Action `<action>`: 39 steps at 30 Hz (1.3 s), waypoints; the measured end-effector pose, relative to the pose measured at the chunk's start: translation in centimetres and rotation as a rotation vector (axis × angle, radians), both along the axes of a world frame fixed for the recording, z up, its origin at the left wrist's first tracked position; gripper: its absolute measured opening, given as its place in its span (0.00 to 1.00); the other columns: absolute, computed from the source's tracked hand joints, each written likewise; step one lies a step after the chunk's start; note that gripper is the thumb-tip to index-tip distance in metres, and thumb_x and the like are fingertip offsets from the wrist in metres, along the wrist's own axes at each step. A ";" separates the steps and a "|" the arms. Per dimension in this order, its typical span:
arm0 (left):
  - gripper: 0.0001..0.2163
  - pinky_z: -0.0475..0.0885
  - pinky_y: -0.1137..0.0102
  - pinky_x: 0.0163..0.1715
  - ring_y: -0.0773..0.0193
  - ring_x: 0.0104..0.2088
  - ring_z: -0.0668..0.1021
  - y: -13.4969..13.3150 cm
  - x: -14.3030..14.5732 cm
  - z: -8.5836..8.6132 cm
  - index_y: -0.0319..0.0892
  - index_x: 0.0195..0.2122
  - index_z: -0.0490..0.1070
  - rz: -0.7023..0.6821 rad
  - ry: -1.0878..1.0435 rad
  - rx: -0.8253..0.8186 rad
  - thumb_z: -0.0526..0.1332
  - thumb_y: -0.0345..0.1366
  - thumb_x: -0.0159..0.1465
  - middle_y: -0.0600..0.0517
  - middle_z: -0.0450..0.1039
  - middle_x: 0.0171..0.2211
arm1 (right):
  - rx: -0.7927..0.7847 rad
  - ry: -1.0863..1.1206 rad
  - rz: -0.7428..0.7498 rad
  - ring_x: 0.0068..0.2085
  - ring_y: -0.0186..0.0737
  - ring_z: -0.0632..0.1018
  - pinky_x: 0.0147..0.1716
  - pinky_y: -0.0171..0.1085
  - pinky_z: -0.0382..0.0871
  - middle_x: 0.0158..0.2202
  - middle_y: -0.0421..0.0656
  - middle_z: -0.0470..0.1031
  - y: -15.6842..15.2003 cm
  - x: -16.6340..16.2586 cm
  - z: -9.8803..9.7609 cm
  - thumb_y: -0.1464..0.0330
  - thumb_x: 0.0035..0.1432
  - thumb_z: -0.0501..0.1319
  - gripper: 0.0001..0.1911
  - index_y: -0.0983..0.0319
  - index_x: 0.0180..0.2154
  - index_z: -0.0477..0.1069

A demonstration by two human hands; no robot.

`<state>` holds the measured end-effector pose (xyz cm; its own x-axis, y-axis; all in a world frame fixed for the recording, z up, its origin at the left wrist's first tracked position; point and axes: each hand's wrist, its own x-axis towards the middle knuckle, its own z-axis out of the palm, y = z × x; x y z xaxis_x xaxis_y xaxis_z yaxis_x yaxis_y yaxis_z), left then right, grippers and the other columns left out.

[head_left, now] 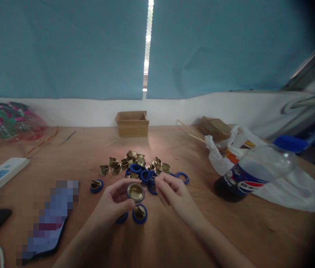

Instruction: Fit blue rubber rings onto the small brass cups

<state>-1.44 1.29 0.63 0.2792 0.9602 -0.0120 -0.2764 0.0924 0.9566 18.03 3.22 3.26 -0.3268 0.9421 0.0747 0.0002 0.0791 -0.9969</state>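
Note:
Between the thumb and fingers of my left hand [115,203] is a round brass-coloured metal cap [135,192], its hollow side toward me and a thin dark rim around it. My right hand [172,190] is pinched closed just to its right, over some blue rings [145,176]; whatever its fingertips hold, if anything, is hidden. Behind both hands lies a pile of brass-coloured metal caps [139,159]. A cap fitted with a blue ring [139,213] rests below my left hand, a second blue ring [122,218] partly covered beside it. Another ringed cap [96,185] lies to the left.
A small open cardboard box [133,128] stands by the wall. On the right are a cola bottle [254,176], a white plastic bag [288,193] and a brown carton [215,128]. A phone [52,219], a white power strip [2,173] and clear-wrapped goods [6,121] lie left.

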 end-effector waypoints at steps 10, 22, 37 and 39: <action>0.23 0.74 0.64 0.43 0.55 0.43 0.79 -0.9 0.9 0.0 0.44 0.46 0.74 0.160 0.269 0.132 0.72 0.30 0.47 0.47 0.78 0.42 | -0.450 0.430 0.301 0.12 0.26 0.57 0.13 0.27 0.52 0.11 0.30 0.59 0.1 -0.4 -0.7 0.62 0.59 0.60 0.11 0.61 0.29 0.67; 0.22 0.75 0.63 0.43 0.55 0.40 0.80 -1.1 1.1 0.1 0.44 0.46 0.74 0.117 0.341 0.187 0.72 0.33 0.49 0.46 0.79 0.43 | -0.482 0.395 0.318 0.13 0.26 0.59 0.15 0.27 0.54 0.12 0.30 0.61 0.2 -1.1 -1.8 0.56 0.58 0.61 0.16 0.62 0.29 0.67; 0.20 0.76 0.62 0.42 0.54 0.41 0.80 -1.1 1.1 0.1 0.42 0.46 0.73 0.098 0.284 0.196 0.71 0.33 0.51 0.45 0.79 0.42 | -0.525 0.468 0.304 0.15 0.26 0.63 0.15 0.27 0.59 0.16 0.32 0.64 0.6 -1.1 -2.5 0.60 0.58 0.63 0.14 0.63 0.28 0.67; 0.20 0.76 0.62 0.42 0.53 0.41 0.80 -1.1 1.1 0.1 0.42 0.45 0.73 0.103 0.298 0.198 0.71 0.33 0.50 0.45 0.79 0.42 | -0.521 0.475 0.304 0.15 0.27 0.64 0.15 0.27 0.59 0.16 0.32 0.65 0.6 -1.1 -2.5 0.62 0.58 0.63 0.13 0.63 0.27 0.67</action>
